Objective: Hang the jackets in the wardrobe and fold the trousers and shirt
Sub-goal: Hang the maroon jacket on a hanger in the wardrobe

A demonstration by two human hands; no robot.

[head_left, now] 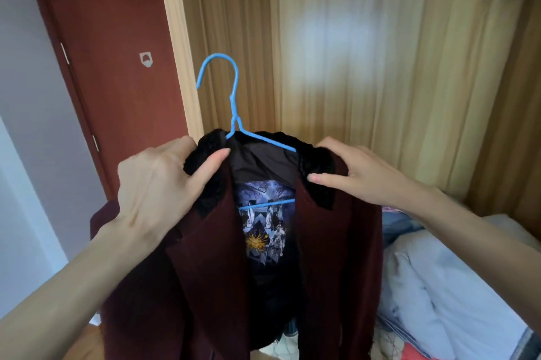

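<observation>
Red door (117, 66) stood at far left. Left hand (155, 184) gripped black fleece collar (205, 166), thumb and fingers clamped on it. Maroon jacket (205, 271) hung on blue hanger (234, 113), held up before wooden wardrobe (380, 66) — looked heavy, soft, likely to slide off thin wire; best hold at shoulders. Right hand (360, 172) pinched other collar side, wrist raised. White bedding (453, 286) lay at right.

A bed (503, 230) sits low to the right of the fingers, with rumpled pale bedding (445, 295) heaped on it.
</observation>
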